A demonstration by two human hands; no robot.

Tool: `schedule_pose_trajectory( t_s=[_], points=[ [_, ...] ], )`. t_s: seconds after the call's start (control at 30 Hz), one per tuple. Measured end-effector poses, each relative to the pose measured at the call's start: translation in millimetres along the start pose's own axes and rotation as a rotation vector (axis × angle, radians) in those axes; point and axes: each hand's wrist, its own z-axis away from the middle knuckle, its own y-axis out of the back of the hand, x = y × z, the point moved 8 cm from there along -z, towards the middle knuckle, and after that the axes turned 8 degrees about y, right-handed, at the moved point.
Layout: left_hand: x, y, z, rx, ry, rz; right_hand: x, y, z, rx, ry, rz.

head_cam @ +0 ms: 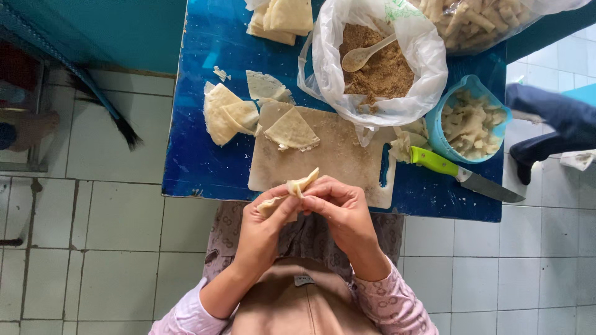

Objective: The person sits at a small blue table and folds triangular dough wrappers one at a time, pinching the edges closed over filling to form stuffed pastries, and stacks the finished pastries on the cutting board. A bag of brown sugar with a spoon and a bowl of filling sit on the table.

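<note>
So, quick rundown of the setup:

Left hand: the left hand (264, 223) is curling its fingers and thumb shut around the lower end of a thin dough wrapper (292, 191), pinching it.
Right hand: the right hand (344, 211) is pinching the same wrapper from the other side, fingertips closed tight on the fold, touching the left hand's fingers.
Wrapper: it's being held up in the air just over the near edge of the table (198, 161), right in front of the cutting board (335, 158), with one pale corner poking up between the hands.
Cutting board: it's sitting at the near edge of the blue table, and one folded triangle of dough (292, 131) is lying on its far left part.
Loose dough: a small pile of triangle sheets (228, 115) is lying just left of the board, and more folded ones (282, 18) are stacked at the far edge.
Filling: a plastic bag (428, 62) of brown crumbly stuff is sitting open behind the board, with a wooden spoon (366, 54) resting in it.
Bowl: a blue bowl (437, 139) of pale scraps is standing toward the right edge.
Knife: a green-handled knife (465, 177) is lying near the right near corner, blade pointing right.
Other person: somebody's dark-sleeved arm (552, 115) is showing past the right edge.
</note>
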Motion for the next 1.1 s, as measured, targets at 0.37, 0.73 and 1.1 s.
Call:
schedule_pose_trajectory(
  t_s=[0.37,0.73,1.1],
  points=[
    [28.6,27.2,5.1,0.184,-0.075,0.399,27.7,11.3,-0.5,0.137,-0.128,-0.515],
    [22.2,11.7,11.0,-0.09,-0.144,-0.148,-20.4,-12.9,4.7,0.039,0.14,0.086],
    [17.6,23.7,5.6,-0.002,0.025,-0.155,-65.3,-59.2,6.3,-0.132,0.489,0.81]
  ],
)
